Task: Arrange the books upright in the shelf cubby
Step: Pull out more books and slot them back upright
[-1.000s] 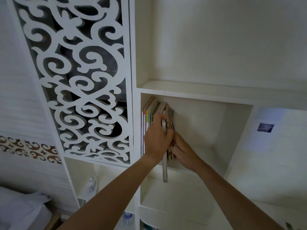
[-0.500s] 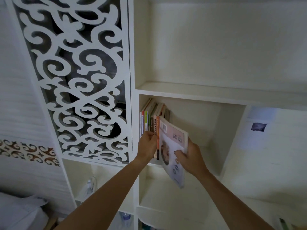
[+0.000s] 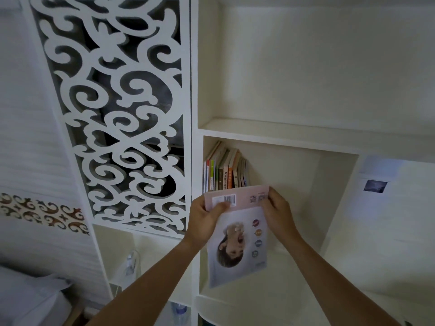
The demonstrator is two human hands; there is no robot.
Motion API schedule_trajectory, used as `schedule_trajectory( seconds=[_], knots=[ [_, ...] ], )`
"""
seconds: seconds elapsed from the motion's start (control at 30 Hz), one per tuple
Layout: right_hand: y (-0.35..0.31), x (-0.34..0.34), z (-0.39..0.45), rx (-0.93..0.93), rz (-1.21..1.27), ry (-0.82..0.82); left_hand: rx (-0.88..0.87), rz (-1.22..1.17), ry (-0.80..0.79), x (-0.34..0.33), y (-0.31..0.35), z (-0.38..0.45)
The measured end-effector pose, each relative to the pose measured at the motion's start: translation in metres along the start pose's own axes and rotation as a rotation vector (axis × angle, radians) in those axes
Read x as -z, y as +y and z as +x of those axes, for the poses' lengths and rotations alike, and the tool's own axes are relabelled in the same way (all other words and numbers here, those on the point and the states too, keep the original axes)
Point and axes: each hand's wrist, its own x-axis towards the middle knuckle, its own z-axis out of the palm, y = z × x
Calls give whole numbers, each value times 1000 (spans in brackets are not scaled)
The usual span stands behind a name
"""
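Left hand (image 3: 204, 221) pinching the top left corner of a thin paperback (image 3: 237, 234), thumb over the barcode; right hand (image 3: 277, 214) gripping the top right corner, fingers behind the cover. Both hands grasping the same book, held flat toward the camera, printing upside down, just in front of the shelf cubby (image 3: 306, 196) and overlapping its lower edge. Not yet among the others.

Behind the top edge, a row of books (image 3: 226, 174) packed against the cubby's left wall, spines outward, tops fanning rightward. Right half of the cubby bare of books.

Likely step: turning the held book spine-out and sliding it in at the right end of the row. Best done by rotating it right way up first, then freeing the left hand to press the leaning row back toward the wall, keeping a gap open for the right hand to feed the book in bottom edge first. A thin, floppy cover, probably prone to buckling if pushed from one corner only.

Count: one book in hand; roughly ten standing, exact number hard to tell where the spines crowd. One cubby in use, another above it; two hands.

Beside the shelving, a white scrollwork panel (image 3: 117, 114).
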Motion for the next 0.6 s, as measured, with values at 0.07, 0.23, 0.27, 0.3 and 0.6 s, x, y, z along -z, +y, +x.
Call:
schedule_trajectory(
  seconds=[0.07, 0.23, 0.27, 0.3, 0.6],
  knots=[
    [2, -9, 15, 77, -108, 36, -70, 20, 80, 5, 1, -1],
    [3, -36, 49, 252, -361, 4, -198, 75, 194, 18, 15, -6],
    [4, -42, 54, 285, -398, -24, -232, 92, 209, 20, 17, -6],
    [4, -47, 59, 306, -429, -46, -261, 113, 222, 22, 20, -6],
    [1, -58, 63, 287, -493, 75, -316, 170, 355, 18, 38, -8]
  ],
)
